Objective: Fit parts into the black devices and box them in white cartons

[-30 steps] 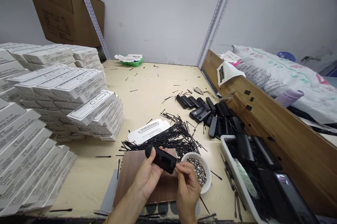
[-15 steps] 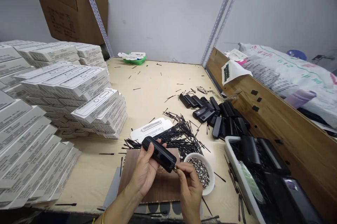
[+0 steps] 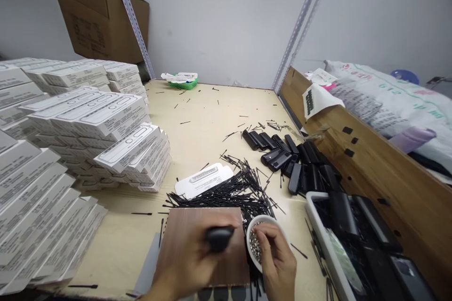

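My left hand [image 3: 196,256], smeared by motion, is closed round a black oblong handheld device [image 3: 219,239], seen end-on above a brown wood-grain board [image 3: 197,216]. My right hand [image 3: 277,254] is at the white bowl [image 3: 259,218], its thumb and fingertips pinched together over the small shiny metal pieces [image 3: 254,247] inside. Whether a piece is between those fingertips is hidden. Behind the board lies a heap of thin black sticks [image 3: 226,192], with a flat white printed carton [image 3: 205,179] at its edge.
Stacks of white printed boxes [image 3: 102,117] fill the left. On the right lie several black devices [image 3: 282,152] and a white bin [image 3: 319,239] full of more. A wooden side board [image 3: 335,141] borders the table, and a green basket [image 3: 187,85] stands at the back.
My right hand has left the device's end and moved right and down to the bowl. My left hand has lowered and turned the device, so its end now faces me.
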Demonstrator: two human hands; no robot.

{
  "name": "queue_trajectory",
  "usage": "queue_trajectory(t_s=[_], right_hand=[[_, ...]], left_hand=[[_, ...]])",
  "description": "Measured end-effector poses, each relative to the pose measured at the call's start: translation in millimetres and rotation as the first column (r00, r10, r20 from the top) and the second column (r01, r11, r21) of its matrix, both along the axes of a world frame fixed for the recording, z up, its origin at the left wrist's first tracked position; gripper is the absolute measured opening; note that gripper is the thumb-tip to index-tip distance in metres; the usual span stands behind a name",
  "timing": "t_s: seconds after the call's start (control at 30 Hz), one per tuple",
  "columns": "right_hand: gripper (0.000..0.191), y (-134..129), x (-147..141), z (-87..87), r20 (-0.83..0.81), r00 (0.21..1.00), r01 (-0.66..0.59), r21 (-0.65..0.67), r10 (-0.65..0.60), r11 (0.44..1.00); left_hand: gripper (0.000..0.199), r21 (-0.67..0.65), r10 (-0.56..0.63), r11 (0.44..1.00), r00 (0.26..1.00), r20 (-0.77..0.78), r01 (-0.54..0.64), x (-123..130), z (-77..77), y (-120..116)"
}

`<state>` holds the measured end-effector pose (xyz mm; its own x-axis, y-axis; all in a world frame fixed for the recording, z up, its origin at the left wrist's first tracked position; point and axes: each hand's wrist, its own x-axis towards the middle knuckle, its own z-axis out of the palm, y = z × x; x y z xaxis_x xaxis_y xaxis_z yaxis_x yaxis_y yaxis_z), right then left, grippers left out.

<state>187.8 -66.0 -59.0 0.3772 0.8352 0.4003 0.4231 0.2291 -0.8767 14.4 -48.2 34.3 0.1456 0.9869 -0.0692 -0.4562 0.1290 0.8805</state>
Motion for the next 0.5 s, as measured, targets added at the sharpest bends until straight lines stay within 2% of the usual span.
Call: queue_trajectory(t_s=[0.07,0.17,0.23,0.27,0.3,0.37,0.47,0.5], right_hand=[[0.015,7.6,6.8,3.0,0.040,0.999,0.017,-0.009,-0.017,1.000],[0.020,35.8,14.2,15.6,0.112,0.994,0.010,-0.106,0.002,0.994],[0.023,67.4,15.5,24.9,0.166,0.986,0.009,-0.217,0.028,0.976],[0.023,86.0,14.5,28.4,0.218,0.974,-0.002,-0.276,0.065,0.961],[0.022,105.2,12.3,30.6,0.283,0.953,-0.009,-0.341,0.112,0.940],[0.020,141.6,4.3,30.4,0.414,0.879,0.008,-0.510,0.237,0.860],[0.017,181.5,-14.8,19.4,0.474,0.824,0.053,-0.609,0.310,0.791],[0.016,190.1,-22.2,13.7,0.479,0.820,0.068,-0.622,0.312,0.780]], left_hand=[[0.026,0.051,-0.171,0.982,0.967,-0.191,0.184,10.1,-26.0,14.8],[0.038,0.039,-0.141,0.984,0.904,-0.404,0.171,29.5,-70.5,53.7],[0.044,0.057,-0.073,0.991,0.848,-0.524,0.121,39.2,-93.1,78.7],[0.047,0.062,-0.060,0.991,0.795,-0.604,0.122,41.4,-101.2,89.4],[0.050,0.061,-0.064,0.988,0.729,-0.682,0.143,41.1,-107.3,98.7],[0.052,0.041,-0.099,0.975,0.599,-0.794,0.216,32.4,-113.6,115.0],[0.044,0.065,-0.057,0.966,0.453,-0.890,0.250,1.2,-113.3,138.6],[0.044,0.077,-0.015,0.970,0.370,-0.929,0.232,-11.2,-112.3,146.7]])
